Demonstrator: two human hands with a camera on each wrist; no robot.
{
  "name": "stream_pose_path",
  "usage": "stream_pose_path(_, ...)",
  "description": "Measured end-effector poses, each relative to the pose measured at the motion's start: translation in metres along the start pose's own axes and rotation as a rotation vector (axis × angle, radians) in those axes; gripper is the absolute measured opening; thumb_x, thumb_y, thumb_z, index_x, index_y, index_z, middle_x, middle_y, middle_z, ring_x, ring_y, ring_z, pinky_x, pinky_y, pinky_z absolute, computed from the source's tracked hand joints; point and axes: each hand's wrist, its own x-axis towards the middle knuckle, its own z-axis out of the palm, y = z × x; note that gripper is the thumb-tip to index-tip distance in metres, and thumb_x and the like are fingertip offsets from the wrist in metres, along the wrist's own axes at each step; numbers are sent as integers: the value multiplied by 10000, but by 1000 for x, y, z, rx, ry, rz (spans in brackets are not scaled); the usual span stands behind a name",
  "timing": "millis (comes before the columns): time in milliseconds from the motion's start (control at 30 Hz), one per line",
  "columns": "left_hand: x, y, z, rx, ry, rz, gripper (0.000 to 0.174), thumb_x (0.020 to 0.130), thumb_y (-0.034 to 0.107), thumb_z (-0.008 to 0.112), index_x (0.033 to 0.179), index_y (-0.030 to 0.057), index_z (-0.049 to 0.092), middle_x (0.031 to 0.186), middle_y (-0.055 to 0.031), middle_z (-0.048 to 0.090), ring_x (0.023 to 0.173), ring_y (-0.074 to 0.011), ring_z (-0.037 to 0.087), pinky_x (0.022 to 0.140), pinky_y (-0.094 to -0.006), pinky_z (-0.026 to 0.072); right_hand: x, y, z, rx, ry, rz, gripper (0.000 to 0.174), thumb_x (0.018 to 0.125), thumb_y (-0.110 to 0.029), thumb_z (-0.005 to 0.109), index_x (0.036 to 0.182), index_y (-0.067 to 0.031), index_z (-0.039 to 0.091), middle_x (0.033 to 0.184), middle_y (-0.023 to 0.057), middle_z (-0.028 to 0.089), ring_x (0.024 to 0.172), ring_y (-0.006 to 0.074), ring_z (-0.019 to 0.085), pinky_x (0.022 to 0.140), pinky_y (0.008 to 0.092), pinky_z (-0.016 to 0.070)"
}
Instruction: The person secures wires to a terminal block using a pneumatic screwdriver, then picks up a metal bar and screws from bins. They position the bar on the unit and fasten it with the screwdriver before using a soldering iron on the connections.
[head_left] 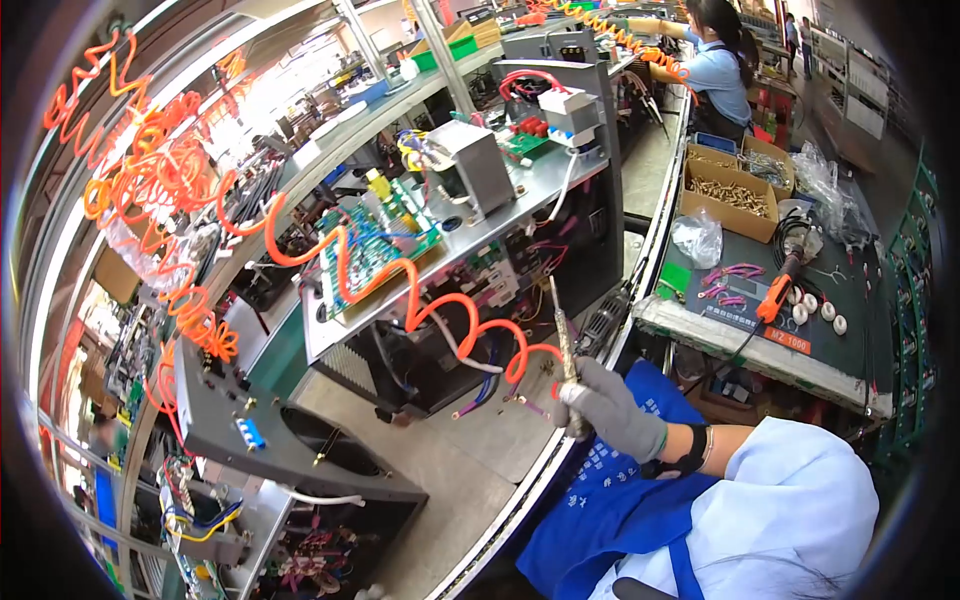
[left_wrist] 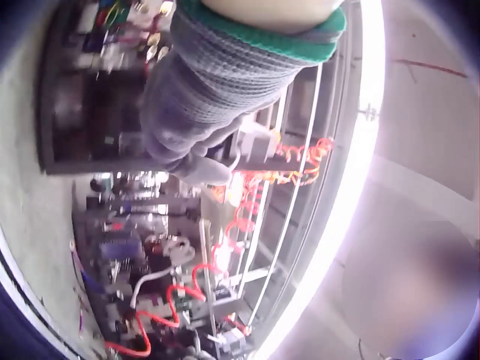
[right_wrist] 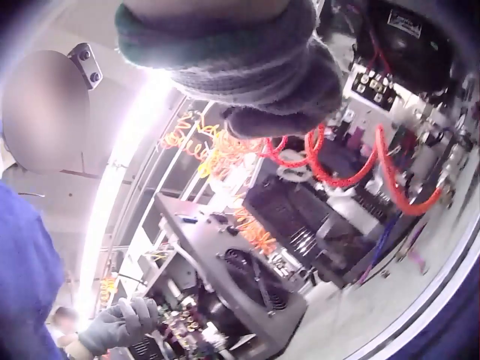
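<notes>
My right hand (head_left: pixel 612 412), in a grey knit glove, grips a slim metal air tool (head_left: pixel 565 350) whose thin tip points up and away. An orange coiled hose (head_left: pixel 430 310) runs to this tool. Beyond it stands an open black machine chassis (head_left: pixel 575 235) with a green circuit board (head_left: pixel 375 245) and a metal box (head_left: pixel 475 165) on its top plate. My left hand (left_wrist: pixel 199 112), gloved in grey with a green cuff, has loosely bent fingers and nothing visible in them. In the right wrist view the left hand (right_wrist: pixel 124 324) is beside a second chassis (right_wrist: pixel 240 262).
On the right side table lie a cardboard box of brass screws (head_left: pixel 735 195), an orange-handled tool (head_left: pixel 778 290), purple cable lugs (head_left: pixel 732 280) and several white knobs. Tangled orange hoses (head_left: pixel 165 185) hang at left. Another person in light blue (head_left: pixel 718 75) works farther down the line.
</notes>
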Motion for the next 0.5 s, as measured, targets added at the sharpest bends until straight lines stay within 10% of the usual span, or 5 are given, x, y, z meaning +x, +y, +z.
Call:
stream_pose_path(100,38,-67,-4,849,28,168,355,929,22,469,1273,-65,460,1276,-200,514,1138,-241,537,796,-242,478,27,6,-33,-96,55,36,207,930,-227,475,924,-24,517,598,32,524,486,82,476,463,250,395)
stream_pose_path(200,72,-126,-20,1348,-174,275,334,926,11,493,1255,-49,481,1130,-137,607,837,-133,548,654,-197,431,56,16,-50,-136,63,9,248,927,-240,483,789,-35,506,544,15,489,460,86,460,450,266,368)
stream_pose_path(500,141,-188,-2,349,190,-320,243,898,233,549,1059,55,586,975,-110,646,880,-215,625,639,-308,525,98,34,-72,71,41,5,248,947,-212,438,1006,-1,555,538,-11,411,447,73,366,427,235,282)
